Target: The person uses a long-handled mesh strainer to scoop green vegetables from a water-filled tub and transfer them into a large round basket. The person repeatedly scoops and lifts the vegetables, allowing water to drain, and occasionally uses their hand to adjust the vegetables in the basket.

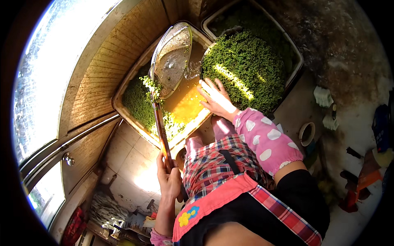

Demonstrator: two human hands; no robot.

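Observation:
My left hand (170, 178) is closed around the long handle of a wire-mesh skimmer (174, 58). The skimmer's round mesh is tilted over a rectangular tub (138, 130) of brownish water, with a few green bits stuck to it and a clump of small green plants (152, 89) where the handle meets the rim. More small green plants (138, 107) float at the tub's left and near sides. My right hand (217, 98), fingers spread and holding nothing, is beside a large heaped mound of small green leaves (246, 70). Whether it touches the mound's container, I cannot tell.
A second tub (297, 52) stands behind and under the mound. A panelled wall (98, 83) and a door with a round knob (68, 159) are at left. On the floor at right are a small round pot (307, 134) and an orange object (367, 180).

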